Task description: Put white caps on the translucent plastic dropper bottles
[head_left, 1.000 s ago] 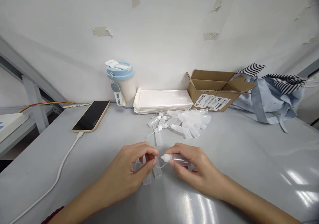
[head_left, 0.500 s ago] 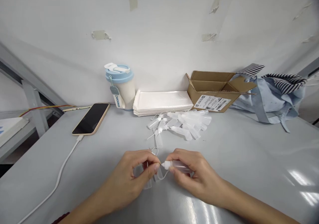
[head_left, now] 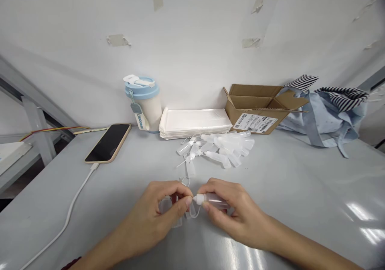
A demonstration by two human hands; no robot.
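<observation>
My right hand (head_left: 230, 204) is closed around a small translucent squeeze bottle (head_left: 215, 200), which lies sideways with its white conical nozzle pointing left. At the nozzle's tip, the thumb and index finger of my left hand (head_left: 167, 208) are pinched together; whatever is between them is hidden. A thin white strap (head_left: 197, 214) loops down below the nozzle towards my left fingers. Behind and below my left hand lie other clear bottles (head_left: 178, 223), partly covered by it. Further back is a heap of similar bottles (head_left: 228, 146), some with white nozzle caps.
A stack of white padded envelopes (head_left: 195, 121) lies behind the heap. To its left stand a cup with a blue lid (head_left: 147, 105) and a phone (head_left: 108, 144) on a white cable (head_left: 72, 210). An open cardboard box (head_left: 255, 117) and a light blue bag (head_left: 326, 121) are at the back right.
Both hands stay in nearly the same pose, with the bottle's nozzle still against my left fingertips. The whole view has shifted slightly.
</observation>
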